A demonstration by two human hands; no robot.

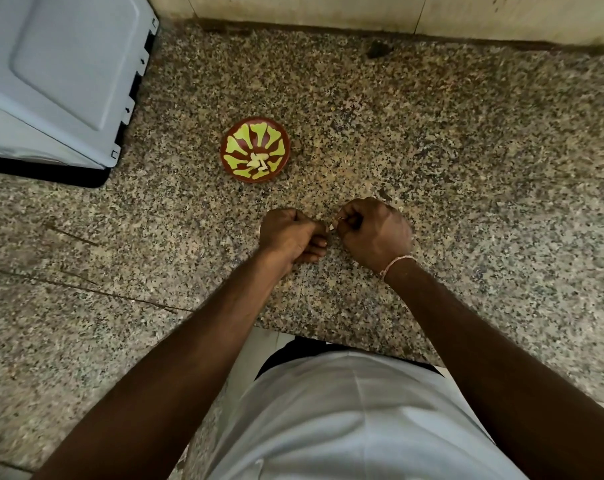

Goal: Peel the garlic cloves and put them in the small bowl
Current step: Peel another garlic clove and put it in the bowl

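Observation:
A small red-brown bowl (255, 150) with a yellow-green petal pattern stands on the speckled granite counter (432, 161). Several pale peeled garlic cloves (258, 162) lie in its middle. Below and to the right of the bowl, my two hands meet just above the counter. My left hand (291, 233) is curled, its fingertips pinching a small white garlic clove (331, 227). My right hand (373, 232), with a thread band at the wrist, is curled too and pinches the same clove from the other side. Most of the clove is hidden by my fingers.
A pale blue-grey plastic box (58, 74) on a black base fills the back left corner. A tiled wall (362, 12) runs along the back of the counter. Thin dark sticks (75, 237) lie at the left. The counter's front edge is near my body.

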